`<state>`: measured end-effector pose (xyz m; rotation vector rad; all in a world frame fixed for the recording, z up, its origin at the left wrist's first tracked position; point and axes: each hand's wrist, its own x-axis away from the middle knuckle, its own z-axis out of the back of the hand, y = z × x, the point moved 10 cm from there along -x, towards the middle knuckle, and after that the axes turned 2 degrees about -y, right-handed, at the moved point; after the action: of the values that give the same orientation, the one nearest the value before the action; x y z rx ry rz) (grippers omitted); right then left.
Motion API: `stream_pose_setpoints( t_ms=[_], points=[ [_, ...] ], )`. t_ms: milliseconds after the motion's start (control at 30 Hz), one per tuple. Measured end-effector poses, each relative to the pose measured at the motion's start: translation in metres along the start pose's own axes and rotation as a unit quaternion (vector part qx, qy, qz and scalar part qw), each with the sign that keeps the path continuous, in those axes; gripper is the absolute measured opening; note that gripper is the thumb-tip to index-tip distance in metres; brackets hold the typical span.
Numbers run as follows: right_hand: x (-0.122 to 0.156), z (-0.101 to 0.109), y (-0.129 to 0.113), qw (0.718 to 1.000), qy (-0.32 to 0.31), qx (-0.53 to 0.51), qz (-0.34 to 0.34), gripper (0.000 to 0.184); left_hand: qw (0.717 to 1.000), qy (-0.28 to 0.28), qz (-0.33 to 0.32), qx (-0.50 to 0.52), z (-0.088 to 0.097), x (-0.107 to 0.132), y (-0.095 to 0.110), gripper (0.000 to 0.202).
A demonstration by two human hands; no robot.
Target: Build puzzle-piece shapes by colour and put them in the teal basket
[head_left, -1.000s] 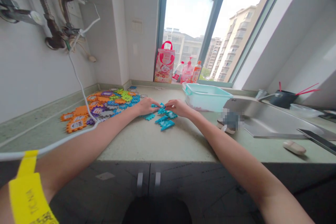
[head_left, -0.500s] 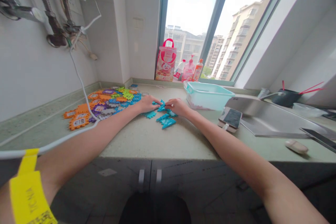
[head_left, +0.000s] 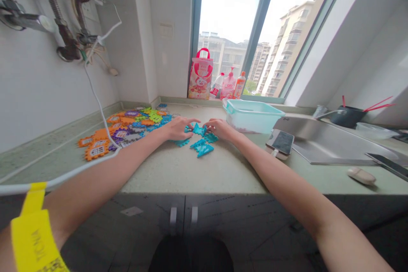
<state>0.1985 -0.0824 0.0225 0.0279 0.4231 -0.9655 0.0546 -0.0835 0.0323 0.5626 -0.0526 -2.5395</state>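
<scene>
My left hand (head_left: 180, 129) rests low over the counter, its thumb and fingers apart. Bits of blue plastic show beneath and between them. Opposite it, my right hand (head_left: 220, 128) has bent fingertips against the right edge of a blue interlocking building piece (head_left: 199, 129), which stands partly raised. Another blue piece (head_left: 211, 137) lies under the right fingers. Close to me are joined-looking blue pieces (head_left: 202, 148) with notched edges. A flat blue piece (head_left: 182, 143) lies below my left thumb. The exact contact at the fingertips is too small to make out.
A spread of orange, purple, green and blue pieces (head_left: 97, 148) covers the left counter, crossed by a white cable (head_left: 103, 114). On the right are a turquoise bin (head_left: 255, 112), a phone (head_left: 280, 142), a sink (head_left: 314, 144) and a computer mouse (head_left: 361, 176). Bottles (head_left: 228, 87) line the windowsill.
My hands have drawn slightly apart, and the left fingers have opened from their pinch at the blue piece. More of the blue piece between the hands now shows.
</scene>
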Motion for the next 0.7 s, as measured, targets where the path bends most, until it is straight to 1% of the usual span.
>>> stream_pose_setpoints(
  t_ms=[67,133,233,300,367,433,467,533,600,667,700],
  points=[
    [0.0,-0.004,0.004,0.999,0.001,-0.034,-0.012,0.046,1.0,0.014,0.019,0.012,0.005,0.001,-0.002,0.061],
    [0.0,-0.007,0.009,0.997,0.003,-0.074,-0.031,0.049,0.999,0.027,0.033,0.013,0.008,0.0,-0.006,0.053],
    [0.001,-0.007,0.016,0.988,0.007,-0.139,-0.059,0.049,0.999,0.019,0.042,0.01,0.004,-0.002,-0.014,0.041],
    [0.002,-0.005,0.02,0.983,0.007,-0.171,-0.068,0.047,0.998,0.013,0.053,0.013,-0.001,-0.003,-0.021,0.038],
    [0.002,-0.001,0.02,0.981,0.01,-0.186,-0.063,0.037,0.998,0.017,0.06,0.014,-0.004,-0.004,-0.025,0.04],
    [0.002,0.0,0.016,0.981,0.006,-0.19,-0.049,0.027,0.998,0.026,0.056,0.015,-0.003,-0.005,-0.026,0.042],
    [0.002,-0.001,0.014,0.981,0.002,-0.189,-0.044,0.024,0.998,0.032,0.053,0.015,0.0,-0.006,-0.026,0.043],
    [0.002,-0.004,0.011,0.983,-0.004,-0.181,-0.045,0.027,0.997,0.049,0.061,0.012,0.009,-0.005,-0.028,0.042],
    [0.002,-0.003,0.011,0.985,0.007,-0.161,-0.057,0.034,0.995,0.063,0.082,-0.015,0.021,-0.002,-0.033,0.04],
    [0.002,0.005,0.01,0.99,0.023,-0.126,-0.064,0.036,0.991,0.058,0.098,-0.062,0.027,0.001,-0.039,0.036],
    [0.003,0.011,0.009,0.992,0.026,-0.102,-0.066,0.035,0.991,0.047,0.098,-0.084,0.027,0.003,-0.041,0.035]
  ],
)
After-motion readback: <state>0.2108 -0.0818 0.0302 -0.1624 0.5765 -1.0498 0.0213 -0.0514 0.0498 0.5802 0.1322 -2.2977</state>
